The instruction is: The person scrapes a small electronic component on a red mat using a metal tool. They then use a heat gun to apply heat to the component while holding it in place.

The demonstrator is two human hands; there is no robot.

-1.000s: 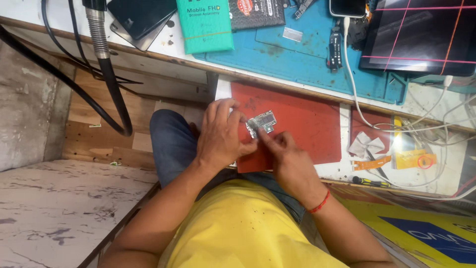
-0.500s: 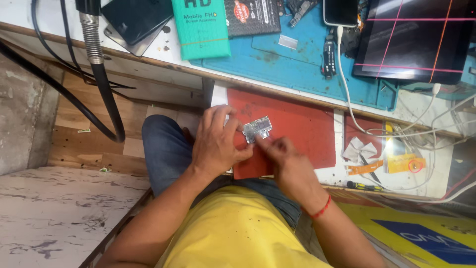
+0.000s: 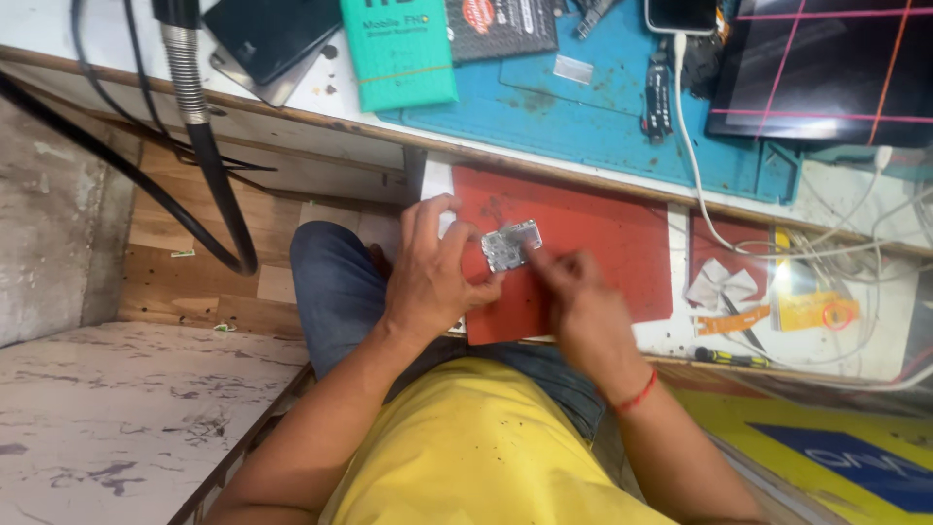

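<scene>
A small silvery metal part, like a phone circuit board, is held over a red mat on a pull-out shelf. My left hand pinches its left edge between thumb and fingers. My right hand has its fingertips on the part's right lower edge; it is blurred, and any tool in it is too small to make out. A red thread circles my right wrist. My blue-jeaned knee lies under the left hand.
Above the red mat lies a blue work mat with a green box, a dark packet, a phone on a white cable and a dark tablet. A black flexible hose hangs at left. Loose cables and a screwdriver sit at right.
The view has drifted slightly, so the bench sits lower in frame. My right hand's fingers have moved along the part's edge. The left hand keeps its hold.
</scene>
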